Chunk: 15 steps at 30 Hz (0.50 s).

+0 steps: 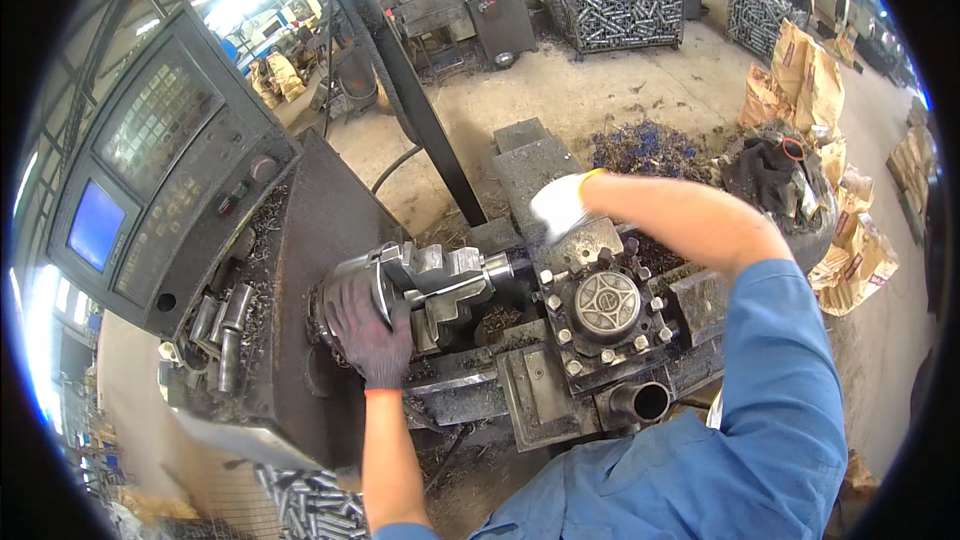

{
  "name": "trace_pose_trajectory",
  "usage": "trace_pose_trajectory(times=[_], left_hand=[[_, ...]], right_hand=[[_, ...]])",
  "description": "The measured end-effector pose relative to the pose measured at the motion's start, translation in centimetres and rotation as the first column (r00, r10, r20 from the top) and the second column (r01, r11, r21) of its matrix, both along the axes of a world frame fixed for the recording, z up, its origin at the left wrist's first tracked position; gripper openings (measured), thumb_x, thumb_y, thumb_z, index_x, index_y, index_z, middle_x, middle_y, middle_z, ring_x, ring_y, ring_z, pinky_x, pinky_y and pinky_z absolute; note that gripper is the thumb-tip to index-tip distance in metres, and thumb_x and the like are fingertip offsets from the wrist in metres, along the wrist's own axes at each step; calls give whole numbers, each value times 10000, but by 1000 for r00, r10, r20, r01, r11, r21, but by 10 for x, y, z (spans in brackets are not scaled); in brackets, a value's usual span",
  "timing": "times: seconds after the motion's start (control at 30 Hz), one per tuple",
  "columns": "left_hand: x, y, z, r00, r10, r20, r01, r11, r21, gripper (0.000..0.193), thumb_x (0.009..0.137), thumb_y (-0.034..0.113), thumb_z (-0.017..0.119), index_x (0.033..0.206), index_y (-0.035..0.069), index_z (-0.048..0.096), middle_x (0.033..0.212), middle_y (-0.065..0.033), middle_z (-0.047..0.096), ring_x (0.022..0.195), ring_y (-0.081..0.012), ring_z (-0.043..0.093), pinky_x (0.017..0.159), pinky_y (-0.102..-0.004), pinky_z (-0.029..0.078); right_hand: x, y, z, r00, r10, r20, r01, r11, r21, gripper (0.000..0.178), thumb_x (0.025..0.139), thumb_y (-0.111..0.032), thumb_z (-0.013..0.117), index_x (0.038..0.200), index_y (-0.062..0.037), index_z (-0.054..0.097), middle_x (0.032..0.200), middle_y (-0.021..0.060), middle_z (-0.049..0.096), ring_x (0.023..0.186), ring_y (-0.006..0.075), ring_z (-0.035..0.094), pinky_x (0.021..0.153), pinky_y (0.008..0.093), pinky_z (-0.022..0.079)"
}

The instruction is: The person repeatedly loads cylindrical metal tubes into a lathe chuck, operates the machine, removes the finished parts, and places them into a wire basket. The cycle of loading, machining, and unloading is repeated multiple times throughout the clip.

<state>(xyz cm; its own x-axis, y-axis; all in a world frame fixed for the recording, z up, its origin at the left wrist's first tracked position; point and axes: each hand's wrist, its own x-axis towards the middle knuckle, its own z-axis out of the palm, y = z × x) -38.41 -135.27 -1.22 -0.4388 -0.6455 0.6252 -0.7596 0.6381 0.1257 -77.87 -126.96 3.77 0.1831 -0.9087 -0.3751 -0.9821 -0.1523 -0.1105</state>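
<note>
My left hand (370, 330), in a dark glove, lies over the side of the lathe chuck (352, 266) with its fingers spread on the metal. Stepped jaws (465, 262) stick out from the chuck toward the right. A shiny metal cylinder (498, 268) sits at the jaws' ends. My right arm reaches across behind the square tool post (607, 305). At its end my right hand (560, 205), in a white glove with a yellow cuff, is above the tool post's far corner. Motion smears its fingers, so what it holds, if anything, cannot be made out.
At the left stands the control panel (95, 225) with a lit blue screen. Several metal tubes (230, 350) lie on the ledge below it. A dark post (420, 110) rises behind the chuck. Metal shavings (645, 148) heap beyond the lathe. Wire bins (625, 10) of metal parts stand farther back.
</note>
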Motion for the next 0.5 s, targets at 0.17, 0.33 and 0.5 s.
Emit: trace_pose_trajectory(times=[0.17,0.33,0.5], left_hand=[[2,-28,-2,992,-43,119,62,986,-153,756,920,398,685,1551,31,486,1596,-213,496,1514,-416,419,1290,-612,236],[3,-22,-7,992,-32,118,46,992,-117,749,930,407,670,1551,30,486,1597,-207,494,1522,-406,408,1300,-602,226],[3,-25,-2,989,-28,146,53,984,-170,741,932,431,652,1550,50,502,1592,-188,494,1520,-390,412,1312,-599,205]], right_hand=[[-92,22,61,536,-792,-293,663,610,-433,337,918,-295,680,1113,-64,828,1120,191,806,1013,318,792,868,445,619],[31,-32,-9,981,-97,167,93,995,37,593,799,-540,838,970,25,778,949,191,778,788,345,688,753,486,554],[43,-35,-67,605,-560,567,137,774,618,383,876,-343,835,1023,5,775,992,95,782,798,213,700,675,389,572]])
